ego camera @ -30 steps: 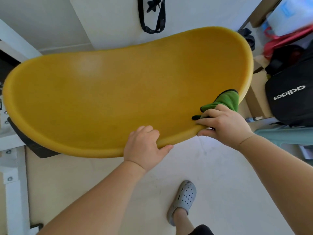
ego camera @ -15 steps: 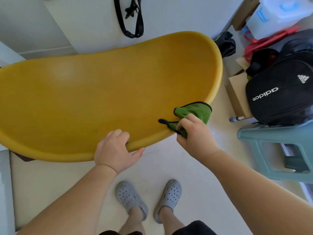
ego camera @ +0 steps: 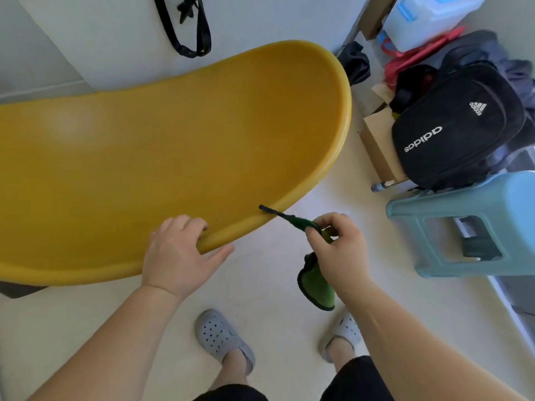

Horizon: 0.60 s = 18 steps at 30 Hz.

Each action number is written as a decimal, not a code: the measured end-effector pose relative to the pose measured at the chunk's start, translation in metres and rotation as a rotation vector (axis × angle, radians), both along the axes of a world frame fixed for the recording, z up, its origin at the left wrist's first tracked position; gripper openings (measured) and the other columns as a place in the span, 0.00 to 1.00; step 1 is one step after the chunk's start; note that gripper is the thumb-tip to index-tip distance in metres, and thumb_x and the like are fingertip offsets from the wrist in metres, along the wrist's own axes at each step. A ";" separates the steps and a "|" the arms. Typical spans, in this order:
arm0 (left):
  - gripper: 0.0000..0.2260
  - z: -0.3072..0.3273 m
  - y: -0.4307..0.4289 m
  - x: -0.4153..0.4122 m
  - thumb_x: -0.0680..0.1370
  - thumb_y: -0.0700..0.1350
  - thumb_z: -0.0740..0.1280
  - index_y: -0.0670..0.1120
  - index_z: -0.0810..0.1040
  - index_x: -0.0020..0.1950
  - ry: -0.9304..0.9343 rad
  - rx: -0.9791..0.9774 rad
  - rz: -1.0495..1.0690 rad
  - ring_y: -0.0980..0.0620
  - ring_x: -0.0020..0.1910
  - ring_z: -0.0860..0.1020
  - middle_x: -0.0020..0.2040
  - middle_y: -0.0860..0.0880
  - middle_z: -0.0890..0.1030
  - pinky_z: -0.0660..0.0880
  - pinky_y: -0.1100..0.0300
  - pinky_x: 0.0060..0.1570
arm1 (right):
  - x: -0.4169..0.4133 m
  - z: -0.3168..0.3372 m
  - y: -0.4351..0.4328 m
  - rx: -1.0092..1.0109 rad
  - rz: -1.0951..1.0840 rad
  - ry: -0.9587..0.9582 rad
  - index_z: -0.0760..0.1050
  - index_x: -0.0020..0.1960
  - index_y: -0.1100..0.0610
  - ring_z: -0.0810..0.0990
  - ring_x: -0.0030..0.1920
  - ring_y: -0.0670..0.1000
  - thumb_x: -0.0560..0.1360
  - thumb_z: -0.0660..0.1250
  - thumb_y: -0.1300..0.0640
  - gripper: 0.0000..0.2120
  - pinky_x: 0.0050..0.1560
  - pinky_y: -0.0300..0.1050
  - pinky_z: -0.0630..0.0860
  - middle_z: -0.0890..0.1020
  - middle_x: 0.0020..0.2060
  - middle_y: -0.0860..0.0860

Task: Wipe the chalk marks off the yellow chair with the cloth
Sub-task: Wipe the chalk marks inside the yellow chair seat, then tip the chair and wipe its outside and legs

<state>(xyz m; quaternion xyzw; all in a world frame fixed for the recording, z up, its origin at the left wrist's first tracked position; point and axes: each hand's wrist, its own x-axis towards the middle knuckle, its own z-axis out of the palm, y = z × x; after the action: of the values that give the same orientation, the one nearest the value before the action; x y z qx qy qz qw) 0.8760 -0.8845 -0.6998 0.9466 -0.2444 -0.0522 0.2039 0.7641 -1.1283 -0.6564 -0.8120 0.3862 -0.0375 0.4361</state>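
The yellow chair is a smooth, moulded shell with a rounded, rolled rim, tilted so that its broad curved surface faces the camera; a pale, hazy patch shows on its upper left part. The left hand grips the lower rim, fingers curled over the edge onto the yellow surface and thumb pressed beneath it. The right hand is off the chair, just beside the rim, closed around the cloth, a soft green fabric with a dark bound edge; one dark corner sticks out toward the rim and the rest hangs limp below the fist. To the right, a black fabric bag carries white lettering that reads "adidas" in mirror image, with the three-stripe logo above it. It sits against an open cardboard box, whose contents are hidden. A pale blue plastic stool stands on the cream floor, and a black strap hangs on the white wall. Grey perforated clogs cover the feet.
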 end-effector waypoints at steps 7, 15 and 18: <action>0.20 0.018 -0.089 -0.020 0.71 0.58 0.71 0.44 0.79 0.54 -0.197 -0.024 -0.072 0.42 0.49 0.74 0.50 0.46 0.77 0.69 0.48 0.47 | -0.009 -0.061 -0.052 0.216 -0.130 -0.055 0.77 0.42 0.55 0.77 0.34 0.40 0.77 0.72 0.58 0.06 0.36 0.35 0.71 0.80 0.33 0.42; 0.27 0.004 -0.202 0.009 0.69 0.62 0.69 0.49 0.75 0.63 -0.188 0.091 -0.124 0.41 0.56 0.72 0.57 0.47 0.74 0.70 0.47 0.54 | 0.001 -0.145 -0.144 0.635 -0.277 -0.310 0.76 0.39 0.58 0.81 0.44 0.51 0.78 0.72 0.57 0.11 0.55 0.46 0.80 0.81 0.40 0.55; 0.30 0.000 -0.231 0.027 0.71 0.67 0.65 0.54 0.70 0.68 -0.124 0.118 -0.117 0.45 0.62 0.70 0.62 0.50 0.71 0.69 0.47 0.60 | 0.018 -0.182 -0.174 0.710 -0.269 -0.443 0.76 0.39 0.52 0.82 0.49 0.55 0.80 0.68 0.57 0.11 0.65 0.60 0.77 0.84 0.44 0.56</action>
<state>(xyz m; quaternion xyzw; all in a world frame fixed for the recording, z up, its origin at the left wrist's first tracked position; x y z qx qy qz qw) 0.9030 -1.1159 -0.6996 0.9425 -0.3078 -0.0197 0.1290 0.7825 -1.3028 -0.8388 -0.5267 0.3747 -0.1320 0.7515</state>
